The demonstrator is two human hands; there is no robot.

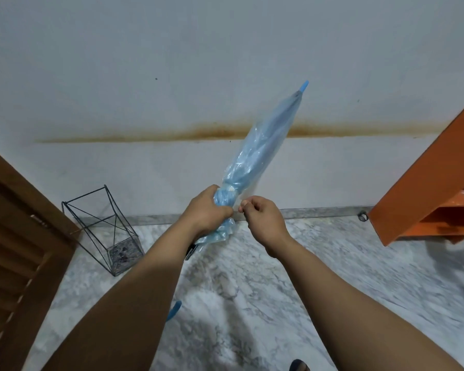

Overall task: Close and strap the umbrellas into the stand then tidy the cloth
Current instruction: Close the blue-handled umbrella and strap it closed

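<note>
Umbrella (263,151): folded, held mid-air, long axis rising up and right toward the wall | left hand (208,210): fingers clamped round its gathered lower end | right hand (263,216): just beside it, fingertips pinched, likely on the strap; too small to tell | stand (105,228): empty, on the floor lower left

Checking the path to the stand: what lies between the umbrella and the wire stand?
In the head view, only bare marble floor and wall separate the umbrella from the stand.

1 umbrella (263,153), 1 stand (105,228) (wire), 2 hands.
</note>
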